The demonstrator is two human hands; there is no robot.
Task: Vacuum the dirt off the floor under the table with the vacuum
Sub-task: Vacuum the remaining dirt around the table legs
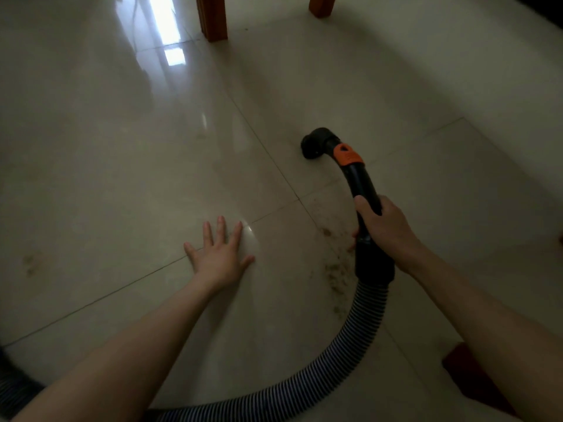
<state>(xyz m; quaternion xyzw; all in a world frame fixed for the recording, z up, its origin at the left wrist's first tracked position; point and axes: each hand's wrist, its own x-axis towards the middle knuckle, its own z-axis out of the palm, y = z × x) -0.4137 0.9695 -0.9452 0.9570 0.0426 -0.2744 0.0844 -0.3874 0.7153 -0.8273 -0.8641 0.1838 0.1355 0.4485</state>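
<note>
A bright window reflection (166,22) lies left of a wooden leg (213,18); another wooden leg (321,6) stands to its right.

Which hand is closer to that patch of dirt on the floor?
Right. The right hand grips the vacuum handle just beside the dirt; the left hand presses flat on the tile further left.

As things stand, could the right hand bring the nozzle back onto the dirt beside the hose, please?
Probably yes. The right hand grips the vacuum handle, the nozzle sits ahead on bare tile, and the dirt lies just left of the hose, with nothing between.
</note>
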